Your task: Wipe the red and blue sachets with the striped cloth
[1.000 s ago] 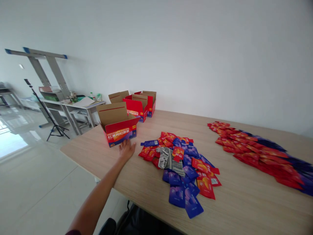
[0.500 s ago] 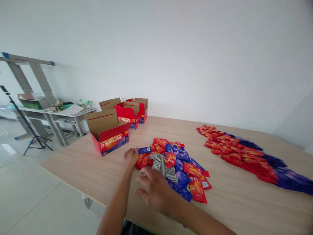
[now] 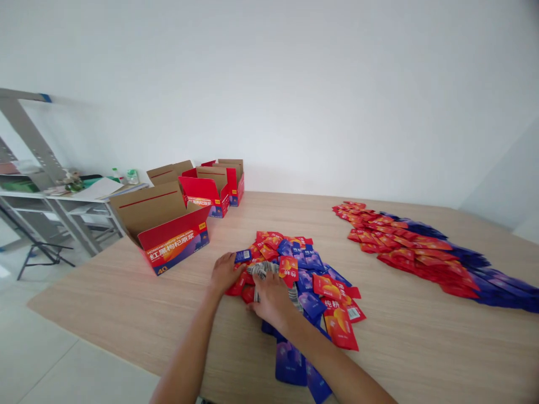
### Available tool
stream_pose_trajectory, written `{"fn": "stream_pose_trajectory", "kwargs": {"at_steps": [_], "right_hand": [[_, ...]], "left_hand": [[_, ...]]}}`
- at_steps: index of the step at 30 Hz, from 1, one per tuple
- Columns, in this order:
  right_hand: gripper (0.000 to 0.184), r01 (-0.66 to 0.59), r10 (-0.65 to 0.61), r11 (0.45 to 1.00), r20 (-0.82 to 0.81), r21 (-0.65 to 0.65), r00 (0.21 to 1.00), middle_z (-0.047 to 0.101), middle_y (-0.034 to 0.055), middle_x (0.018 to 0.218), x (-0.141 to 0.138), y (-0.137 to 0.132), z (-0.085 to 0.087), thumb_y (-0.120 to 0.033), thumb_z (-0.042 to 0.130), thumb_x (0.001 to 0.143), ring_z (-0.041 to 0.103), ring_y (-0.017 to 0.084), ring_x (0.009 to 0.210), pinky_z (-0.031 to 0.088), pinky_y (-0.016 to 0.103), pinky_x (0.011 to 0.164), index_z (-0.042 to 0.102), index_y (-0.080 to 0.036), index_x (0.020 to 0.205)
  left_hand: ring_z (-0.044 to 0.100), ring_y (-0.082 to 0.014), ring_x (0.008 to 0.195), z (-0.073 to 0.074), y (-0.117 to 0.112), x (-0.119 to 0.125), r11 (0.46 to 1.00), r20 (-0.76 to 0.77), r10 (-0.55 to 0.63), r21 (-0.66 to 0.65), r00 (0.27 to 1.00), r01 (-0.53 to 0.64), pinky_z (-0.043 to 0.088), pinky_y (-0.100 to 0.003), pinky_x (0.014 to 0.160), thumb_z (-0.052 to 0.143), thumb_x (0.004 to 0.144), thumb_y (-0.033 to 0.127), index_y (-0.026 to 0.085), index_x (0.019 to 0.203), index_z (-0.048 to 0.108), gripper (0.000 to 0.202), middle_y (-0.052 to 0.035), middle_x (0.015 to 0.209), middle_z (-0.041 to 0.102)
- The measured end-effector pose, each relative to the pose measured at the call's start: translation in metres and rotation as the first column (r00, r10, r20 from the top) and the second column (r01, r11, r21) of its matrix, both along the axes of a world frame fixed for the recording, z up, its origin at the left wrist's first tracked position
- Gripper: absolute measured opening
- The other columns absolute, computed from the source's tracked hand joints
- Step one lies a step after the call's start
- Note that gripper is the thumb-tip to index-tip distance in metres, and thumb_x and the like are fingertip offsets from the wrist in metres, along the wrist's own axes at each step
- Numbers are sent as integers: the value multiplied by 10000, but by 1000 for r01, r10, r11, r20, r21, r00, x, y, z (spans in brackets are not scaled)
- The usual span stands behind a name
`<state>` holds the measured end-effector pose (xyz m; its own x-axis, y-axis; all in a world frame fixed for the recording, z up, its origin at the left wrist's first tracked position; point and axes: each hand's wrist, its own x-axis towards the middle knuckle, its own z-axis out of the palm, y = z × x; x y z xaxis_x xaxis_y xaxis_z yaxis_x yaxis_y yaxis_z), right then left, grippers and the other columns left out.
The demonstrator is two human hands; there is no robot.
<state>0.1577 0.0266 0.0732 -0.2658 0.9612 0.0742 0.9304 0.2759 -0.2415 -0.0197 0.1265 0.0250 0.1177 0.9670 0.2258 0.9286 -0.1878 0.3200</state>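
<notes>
A pile of red and blue packets (image 3: pixel 311 303) lies in front of me on the table. On its left part rests a crumpled grey-and-white striped cloth (image 3: pixel 264 268), partly covered by a red packet (image 3: pixel 288 271). My right hand (image 3: pixel 273 297) is on this cloth, fingers bent into it and thumb at its left side. My left hand (image 3: pixel 226 274) is curled over the pile's left edge, against red packets (image 3: pixel 236 285) and just beside a small blue packet (image 3: pixel 243 256). Its fingertips are partly hidden.
Several open red cartons (image 3: pixel 172 247) with brown inner flaps stand at the back left of the wooden table (image 3: pixel 126 292). A long heap of red and blue packets (image 3: pixel 412 252) spreads along the right. Beyond the left edge are a grey desk (image 3: pixel 101 196) and a black tripod (image 3: pixel 42 249).
My right hand has come down from above the pile onto the striped cloth, its fingers closing into it. My left hand stays at the pile's left edge. The view has shifted slightly.
</notes>
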Motion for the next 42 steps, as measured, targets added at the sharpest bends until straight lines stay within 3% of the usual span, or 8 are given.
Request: {"fn": "stream_pose_trajectory", "kwargs": {"at_steps": [16, 24, 27, 29, 31, 33, 38, 42], "right_hand": [[194, -77, 53, 996, -371, -51, 927, 710, 31, 873, 38, 25, 22, -383, 700, 869, 655, 180, 824, 452, 256, 712, 672, -194, 901], [405, -81, -53, 994, -981, -70, 188, 652, -13, 744, 74, 33, 61, -583, 791, 721, 581, 161, 666, 471, 287, 630, 648, -215, 813], [411, -21, -41, 999, -998, -40, -41, 667, -10, 782, 73, 29, 65, -567, 818, 717, 601, 163, 673, 498, 292, 623, 659, -227, 884], [396, 36, 20, 999, -997, 17, -76, 673, -10, 804, 66, 26, 62, -543, 810, 744, 607, 165, 680, 501, 292, 626, 660, -242, 953], [387, 69, 88, 994, -996, 87, -18, 688, 3, 868, 58, 23, 55, -542, 754, 811, 632, 182, 729, 517, 307, 661, 649, -257, 1050], [433, 63, 174, 980, -970, 187, 169, 701, 47, 1045, 49, 20, 47, -546, 671, 883, 666, 222, 875, 544, 349, 759, 612, -259, 1203], [658, -30, 326, 821, -425, 570, 845, 562, 188, 1334, 36, 15, 34, -468, 649, 912, 522, 353, 1232, 401, 548, 1064, 452, -165, 1463], [507, -89, 222, 693, -94, 715, 970, 546, 172, 1249, 39, 15, 34, -319, 583, 943, 500, 337, 1141, 380, 556, 1019, 492, -178, 1422]], "left_hand": [[654, -339, 1031, 22, 4, 37, 945, 74, 323, -80, 943, -318, 421, -457, 881, 400, 993, 389, 146, 1025, 672, 366, -193, 1052, 717], [579, -195, 670, 28, -2, 21, 935, 541, 250, 82, 803, -346, 353, -294, 627, 318, 1012, 461, 215, 796, 592, 427, -56, 715, 633], [488, -137, 539, 36, -5, 32, 963, 834, 82, 74, 546, -258, 355, -258, 548, 307, 976, 629, 212, 726, 529, 535, 9, 609, 535], [473, -116, 498, 42, -12, 47, 997, 994, -33, 40, 105, -65, 377, -247, 518, 536, 851, 713, 200, 748, 564, 524, 32, 599, 547], [540, -117, 530, 49, -23, 66, 994, 976, -20, 43, -217, 105, 428, -240, 537, 731, 744, 648, 180, 792, 627, 482, 22, 648, 623], [651, -161, 654, 55, -37, 84, 962, 936, 56, 42, -347, 268, 515, -272, 643, 774, 747, 571, 168, 897, 694, 438, -16, 755, 709], [699, -300, 1074, 63, -65, 104, 848, 793, 304, 27, -527, 529, 514, -398, 999, 601, 841, 679, 134, 996, 748, 585, -122, 992, 776], [627, -315, 1237, 64, -72, 100, 824, 760, 333, 54, -558, 564, 436, -427, 1109, 449, 873, 768, 138, 1082, 744, 726, -135, 1125, 761]]}}
